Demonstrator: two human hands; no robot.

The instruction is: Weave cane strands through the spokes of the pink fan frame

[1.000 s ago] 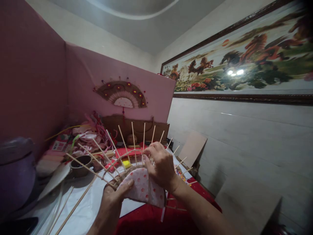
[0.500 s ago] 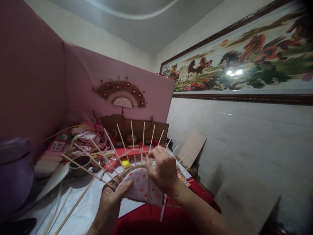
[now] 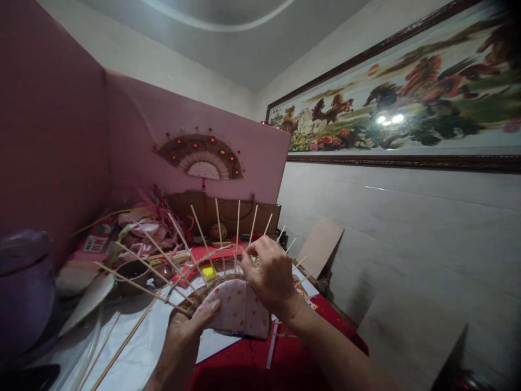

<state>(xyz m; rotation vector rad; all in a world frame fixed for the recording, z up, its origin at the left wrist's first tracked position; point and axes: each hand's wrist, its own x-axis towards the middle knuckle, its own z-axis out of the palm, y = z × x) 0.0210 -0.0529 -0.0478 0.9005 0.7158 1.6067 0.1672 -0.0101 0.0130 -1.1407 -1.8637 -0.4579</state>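
Note:
A fan frame with a half-round, red-dotted pale cloth base is held up in front of me. Several thin wooden sticks spread outward from its curved edge, and brown cord is woven around them close to the base. My left hand is closed on the base's left end, its thumb lying on the cloth. From the woven band a loose length of twine arches across the sticks to my right hand, whose fingers are pinched on it among the right-hand sticks. That hand hides part of the weaving.
A finished fan hangs on the pink board behind. At left are a dark cup, a purple container and a heap of pink material. A yellow block and red cloth lie on the table.
The fan frame has tilted slightly, its left sticks swinging lower and outward. My right hand has shifted a little to the left, still pinching the twine. My left hand keeps its hold.

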